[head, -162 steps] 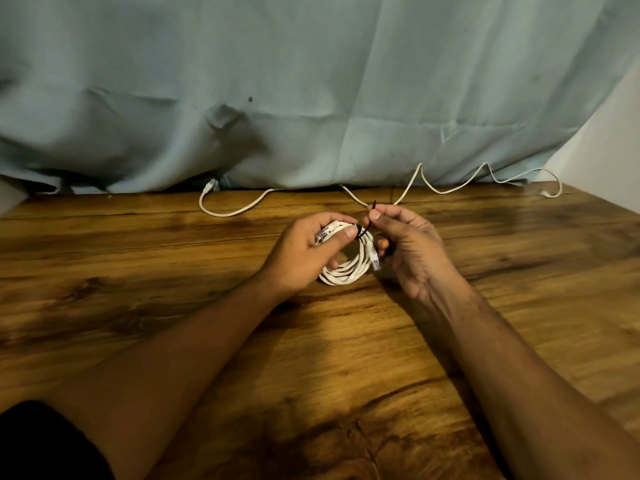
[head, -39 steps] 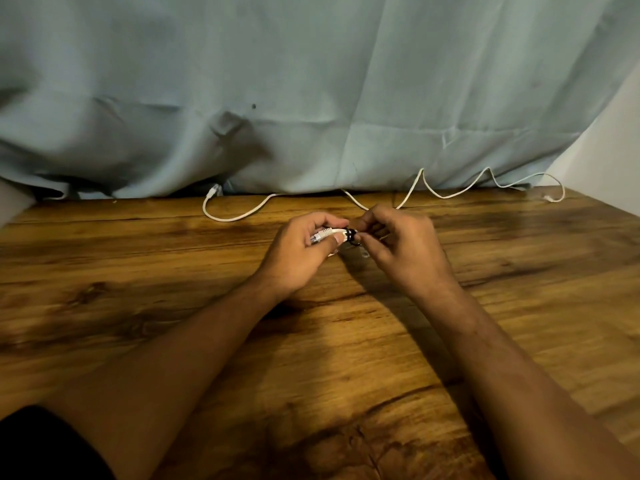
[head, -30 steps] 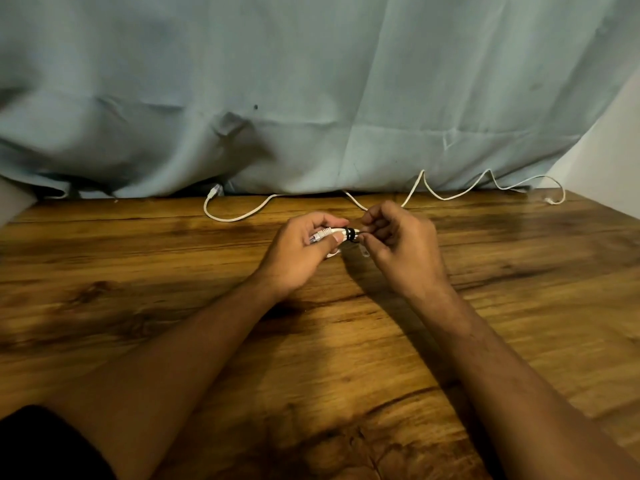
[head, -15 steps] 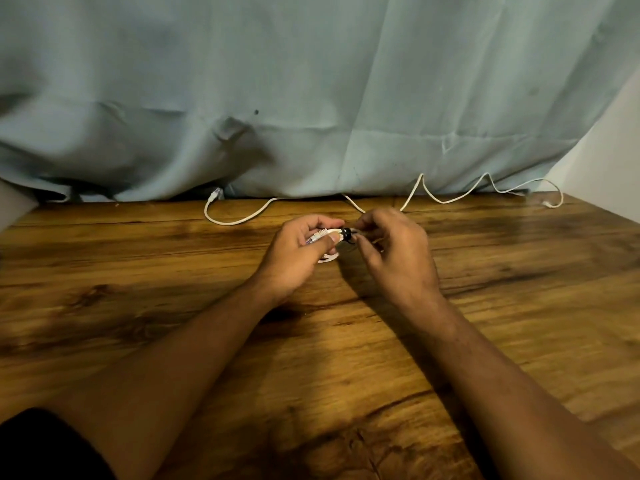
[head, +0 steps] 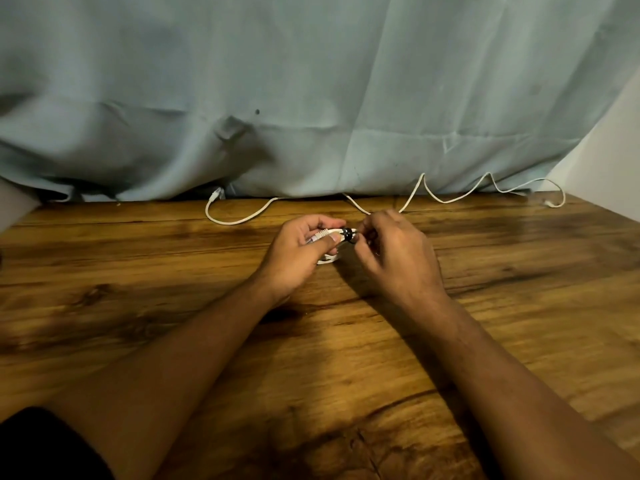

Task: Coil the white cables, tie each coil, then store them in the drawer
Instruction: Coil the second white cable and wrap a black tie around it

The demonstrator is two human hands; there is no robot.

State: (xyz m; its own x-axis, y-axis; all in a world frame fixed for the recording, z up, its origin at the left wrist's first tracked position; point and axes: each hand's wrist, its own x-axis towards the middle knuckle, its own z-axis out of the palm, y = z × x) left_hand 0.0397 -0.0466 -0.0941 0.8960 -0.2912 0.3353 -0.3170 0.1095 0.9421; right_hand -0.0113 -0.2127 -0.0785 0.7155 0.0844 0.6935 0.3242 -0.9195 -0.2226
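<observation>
Step in hand: judged to be the tying of the first coil. The tie was on the bundle, but its fastening could not be confirmed.
Left hand (head: 298, 251): grip closed round the coiled white cable (head: 327, 260), with the thumb pressed across the bundle just beside the tie.
Right hand (head: 398, 258): grip drawn in to a fingertip pinch at the black tie (head: 348, 234). The run of the tie's free end was hidden behind the fingers.
Coiled white cable: held between the two hands over the middle of the desk (head: 138, 271). It was mostly hidden in the left grip, with one loop showing below the thumb.
Loose white cable (head: 242, 220): uncoiled along the back edge of the desk at the foot of the curtain (head: 311, 98), passing behind the hands.
Drawer: not in view.
Recommended method: keep the left thumb clamped beside the tie so the turns cannot spread. The right fingertips should draw the tie snug — not so tight as to kink the cable — and finish the fastening before either grip eases.
Risk: if the left grip relaxes early, the turns may spring apart and the tie may slide off.
Progress: one coil near tied, a second cable untouched, and storage outstanding.
</observation>
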